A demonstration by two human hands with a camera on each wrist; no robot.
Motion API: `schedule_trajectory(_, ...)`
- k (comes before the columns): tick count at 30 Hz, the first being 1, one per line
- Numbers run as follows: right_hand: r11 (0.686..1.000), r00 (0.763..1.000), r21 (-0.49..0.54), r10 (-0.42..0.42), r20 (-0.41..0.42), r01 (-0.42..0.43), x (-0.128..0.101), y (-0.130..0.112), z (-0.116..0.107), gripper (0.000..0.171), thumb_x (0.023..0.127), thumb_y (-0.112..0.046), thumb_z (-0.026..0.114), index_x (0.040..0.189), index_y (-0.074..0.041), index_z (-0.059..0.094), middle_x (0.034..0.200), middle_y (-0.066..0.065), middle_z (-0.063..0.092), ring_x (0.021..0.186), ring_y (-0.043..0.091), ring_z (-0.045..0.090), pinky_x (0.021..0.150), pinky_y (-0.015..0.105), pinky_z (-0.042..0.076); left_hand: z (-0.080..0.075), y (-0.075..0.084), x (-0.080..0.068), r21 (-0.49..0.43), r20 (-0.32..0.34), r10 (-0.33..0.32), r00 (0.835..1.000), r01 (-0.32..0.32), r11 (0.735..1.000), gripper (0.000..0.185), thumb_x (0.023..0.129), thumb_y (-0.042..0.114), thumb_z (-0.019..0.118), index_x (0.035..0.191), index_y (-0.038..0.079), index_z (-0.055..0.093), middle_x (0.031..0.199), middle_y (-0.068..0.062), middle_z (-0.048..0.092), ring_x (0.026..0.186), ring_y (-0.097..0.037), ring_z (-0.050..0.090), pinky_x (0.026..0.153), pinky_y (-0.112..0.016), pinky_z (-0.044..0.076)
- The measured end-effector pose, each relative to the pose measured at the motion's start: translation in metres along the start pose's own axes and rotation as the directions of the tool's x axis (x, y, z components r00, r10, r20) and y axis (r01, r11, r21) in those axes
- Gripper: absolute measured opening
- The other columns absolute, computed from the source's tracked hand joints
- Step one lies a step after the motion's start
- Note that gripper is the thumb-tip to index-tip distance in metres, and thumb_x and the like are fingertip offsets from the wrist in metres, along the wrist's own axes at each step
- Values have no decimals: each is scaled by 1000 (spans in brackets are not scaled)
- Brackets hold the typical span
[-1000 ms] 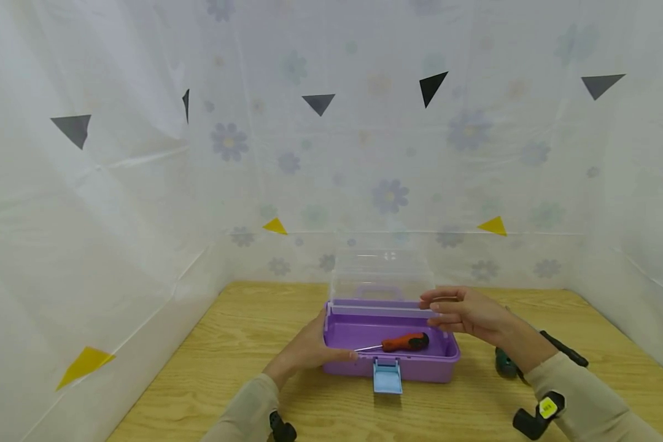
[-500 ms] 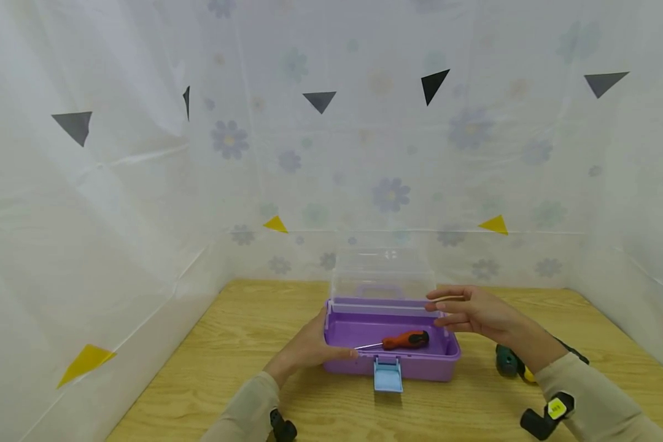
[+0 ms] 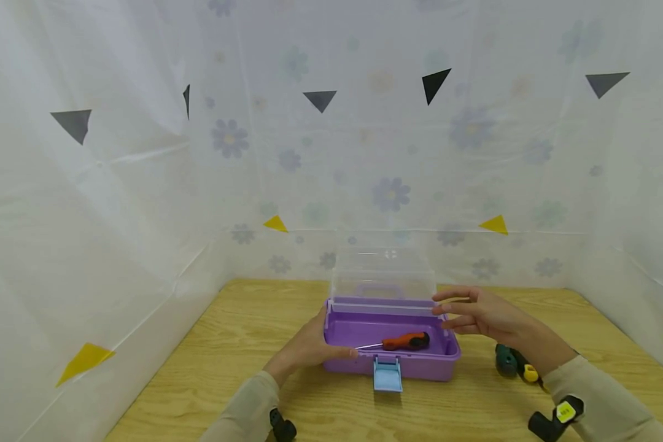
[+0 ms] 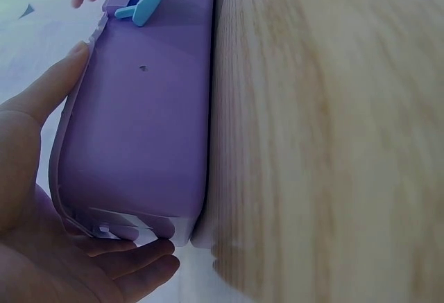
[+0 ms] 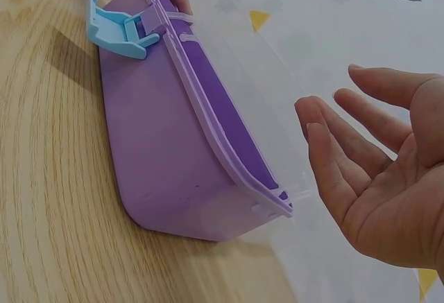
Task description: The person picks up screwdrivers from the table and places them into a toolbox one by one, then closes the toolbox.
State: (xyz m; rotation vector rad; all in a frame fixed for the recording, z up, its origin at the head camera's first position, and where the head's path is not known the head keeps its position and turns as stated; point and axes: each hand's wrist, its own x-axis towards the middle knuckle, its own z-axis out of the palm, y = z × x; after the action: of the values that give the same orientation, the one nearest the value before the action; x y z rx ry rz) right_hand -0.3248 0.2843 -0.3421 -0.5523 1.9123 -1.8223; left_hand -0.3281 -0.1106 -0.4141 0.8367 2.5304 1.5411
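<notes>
On the wood-grained table, a smooth purple plastic box, its clear lid raised, runs left to right. The left hand grips its left end; the right hand, loosely spread, hovers by its right. Inside, a red-handled screwdriver points left.

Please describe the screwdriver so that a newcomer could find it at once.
On the wooden table stands a purple box with its clear lid open, its left end held by the left hand. The screwdriver lies inside, near the front wall. Its red-and-black handle sets it apart from the green and yellow items outside the box.
</notes>
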Motion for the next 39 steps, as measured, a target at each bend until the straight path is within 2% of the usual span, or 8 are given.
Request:
schedule_trajectory(6,1000,1000,4,-4,10,4,-6,1,-5,28,109,-16,56,136,-16,65,129,12,68,107,31,71,89,38,59,0,1,0,0,0,-6,1000,6,1000,119,76,38,92,165,11,17,144,-20,54,121,-38,59,102,-57,48)
schedule_trajectory(15,1000,1000,-10,0,1,0,-13,4,-13,30,111,-16,52,138,-14,63,131,15,66,111,33,69,89,37,59,0,-1,1,1,1,5,1000,-5,1000,118,76,37,92,164,11,18,143,-21,54,121,-38,59,102,-58,47)
schedule_trajectory(21,1000,1000,-4,-6,22,6,-16,7,-18,32,111,-15,51,141,-10,60,133,16,66,108,28,71,89,37,59,1,-3,0,4,-6,-4,1000,4,1000,117,76,38,92,164,10,20,143,-21,54,121,-38,60,102,-58,47)
schedule_trajectory(27,1000,999,1,-11,41,11,-16,10,-22,31,111,-15,51,139,-15,62,134,16,65,107,26,71,90,37,58,1,-3,1,-8,-6,11,1000,-11,1000,115,76,37,92,163,10,21,144,-21,54,122,-40,59,103,-59,46)
schedule_trajectory(32,1000,998,4,-14,59,14,-18,11,-25,32,111,-13,48,141,-14,62,134,17,64,108,27,71,91,37,58,2,-3,1,-11,-4,18,1000,-18,1000,114,76,36,92,163,10,22,143,-20,54,122,-40,59,102,-59,47)
schedule_trajectory(39,999,999,-30,-15,48,16,-22,10,-25,31,112,-13,48,139,-18,63,133,16,64,108,26,71,91,37,58,2,-1,3,-10,2,22,1000,-22,1000,114,77,36,92,163,9,21,143,-22,54,123,-41,58,103,-59,46)
